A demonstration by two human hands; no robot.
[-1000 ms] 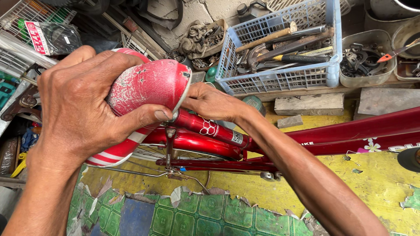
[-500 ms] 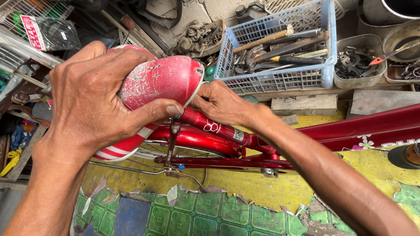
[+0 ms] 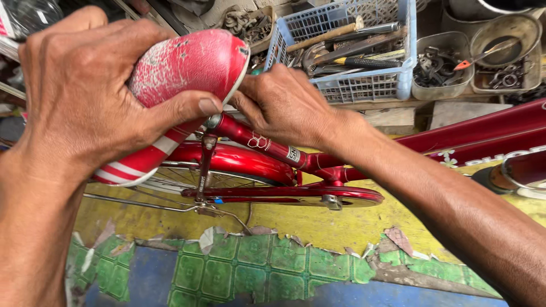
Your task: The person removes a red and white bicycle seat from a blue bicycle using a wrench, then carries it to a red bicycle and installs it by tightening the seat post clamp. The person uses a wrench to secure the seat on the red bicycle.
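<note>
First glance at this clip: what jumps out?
The worn red saddle fills the upper left, gripped by the left hand, while the right hand reaches under its edge. Below runs the red bicycle frame; a blue basket of tools sits behind.

A worn floor is seen at six o'clock: torn green patterned linoleum over yellow-painted concrete. At one o'clock, a blue plastic basket of tools is set on a ledge, with metal tins of small parts at two o'clock. Daylight falls evenly.
</note>
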